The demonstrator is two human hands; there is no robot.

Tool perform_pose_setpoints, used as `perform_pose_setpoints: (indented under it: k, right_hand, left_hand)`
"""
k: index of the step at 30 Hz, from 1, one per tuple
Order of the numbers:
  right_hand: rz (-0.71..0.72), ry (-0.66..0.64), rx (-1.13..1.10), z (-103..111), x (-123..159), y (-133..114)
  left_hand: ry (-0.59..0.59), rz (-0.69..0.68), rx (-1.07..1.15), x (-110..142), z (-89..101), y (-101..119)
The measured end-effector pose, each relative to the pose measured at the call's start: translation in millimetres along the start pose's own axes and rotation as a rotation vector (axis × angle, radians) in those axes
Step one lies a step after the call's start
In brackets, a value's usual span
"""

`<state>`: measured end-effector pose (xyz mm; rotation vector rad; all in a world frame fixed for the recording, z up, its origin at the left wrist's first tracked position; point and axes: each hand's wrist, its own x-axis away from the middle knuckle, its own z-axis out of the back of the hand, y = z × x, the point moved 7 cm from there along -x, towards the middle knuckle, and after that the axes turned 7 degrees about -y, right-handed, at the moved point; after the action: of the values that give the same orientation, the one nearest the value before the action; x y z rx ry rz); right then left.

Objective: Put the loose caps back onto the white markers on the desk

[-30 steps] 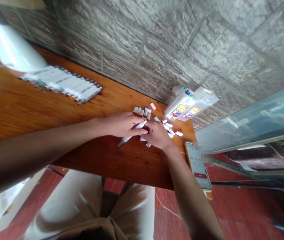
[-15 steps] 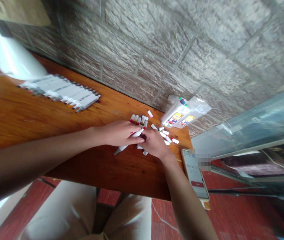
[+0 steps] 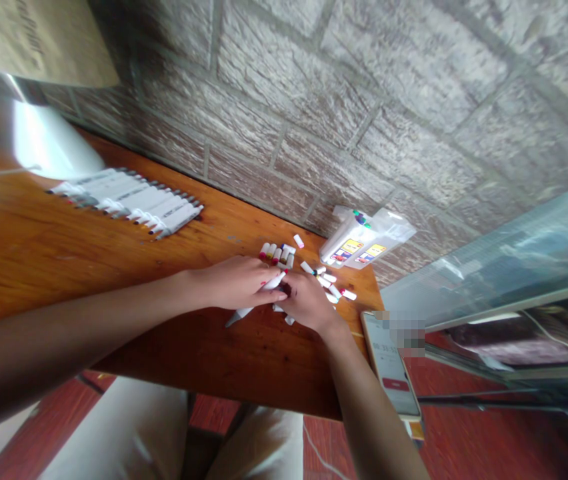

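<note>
Look at the left hand (image 3: 238, 281), its grip closed snug around a long white plastic marker (image 3: 274, 281) with a grey pointy end (image 3: 233, 320) and a red tip (image 3: 285, 271). See the right hand (image 3: 309, 299) close beside that red tip. Can't tell about its grip, apart or together, with most finger ends tucked out of sight. Find the marker tilted between both hands, over the shiny brown wooden worktop (image 3: 244, 360). For careful work at the red end, hold the white middle firmly and move the right fingers softly. Go straight along the marker, not slanted, and don't push too hard. Mind the red tip, maybe inky, near bare skin. Watch out for the small white caps with coloured ends (image 3: 277, 255) just past the left fingers, and for more little white caps (image 3: 329, 277) beside the right hand. Very easy to bump and roll!
</note>
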<state>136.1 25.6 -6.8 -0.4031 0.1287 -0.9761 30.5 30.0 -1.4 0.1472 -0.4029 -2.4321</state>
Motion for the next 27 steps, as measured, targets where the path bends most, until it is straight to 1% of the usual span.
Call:
perform_pose_setpoints:
  k: [7,12,17,27]
  right_hand:
    - [-0.005,0.004,0.007,0.4,0.0,0.6]
    - [0.008,0.014,-0.001,0.0,0.0,0.4]
    - [0.014,0.014,-0.021,0.3,-0.4,-0.3]
    - [0.017,0.015,-0.009,0.3,-1.1,0.2]
  left_hand:
    - [0.011,-0.008,-0.013,0.6,1.1,1.3]
    - [0.001,0.002,0.012,0.6,0.9,0.0]
    - [0.018,-0.008,0.060,1.1,1.9,0.3]
    - [0.007,-0.002,0.036,0.6,-0.4,0.0]
